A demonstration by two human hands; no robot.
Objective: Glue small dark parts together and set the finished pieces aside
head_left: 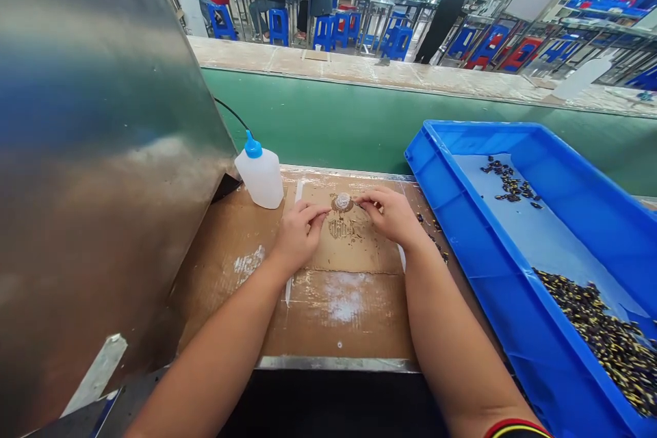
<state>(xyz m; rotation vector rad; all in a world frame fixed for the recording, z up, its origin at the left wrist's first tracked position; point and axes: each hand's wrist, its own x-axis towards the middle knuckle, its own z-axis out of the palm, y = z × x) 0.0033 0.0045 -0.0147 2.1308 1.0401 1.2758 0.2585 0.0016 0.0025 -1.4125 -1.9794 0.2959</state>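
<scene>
A small round whitish, translucent lump (343,201) sits on a worn cardboard sheet (369,256) in front of me. To its left, my left hand (300,233) is closed in a pinch, fingertips just short of the lump. On the other side my right hand (391,213) also pinches, its fingertips close to the lump's right edge. Whatever either pinch holds is too small to make out. Dark marks or scraps (339,228) show on the cardboard just below the lump.
At the left stand a white squeeze bottle (261,178) with a blue cap and a large metal housing (102,150). A blue bin (462,219) on the right holds many small black-and-yellow parts (600,328). Behind runs a green barrier (328,116); people sit and stand beyond it.
</scene>
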